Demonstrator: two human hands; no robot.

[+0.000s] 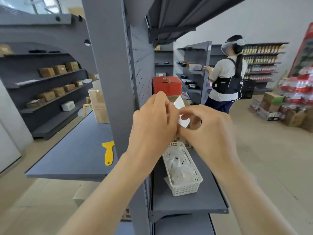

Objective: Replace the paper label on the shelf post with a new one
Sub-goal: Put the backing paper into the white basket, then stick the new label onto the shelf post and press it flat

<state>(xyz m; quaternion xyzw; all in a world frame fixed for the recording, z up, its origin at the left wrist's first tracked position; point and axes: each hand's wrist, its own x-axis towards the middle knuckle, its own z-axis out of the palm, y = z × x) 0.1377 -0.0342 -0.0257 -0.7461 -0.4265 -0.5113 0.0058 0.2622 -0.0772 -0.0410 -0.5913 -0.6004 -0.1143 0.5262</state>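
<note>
My left hand (153,121) and my right hand (208,128) meet in front of the grey shelf post (110,65), both pinching a small white paper label (179,103). One flap of the label sticks up between my fingers and another white piece hangs lower, so it looks bent or split apart. The post's face next to my hands is bare grey metal. Below my hands a white perforated basket (194,187) holds several white paper pieces with black marks.
A yellow plastic scraper (108,153) lies on the grey shelf (71,155) left of the post. A red carton (166,85) and brown boxes stand behind my hands. A person (227,78) with a backpack stands at shelves to the right, near stacked goods on the floor.
</note>
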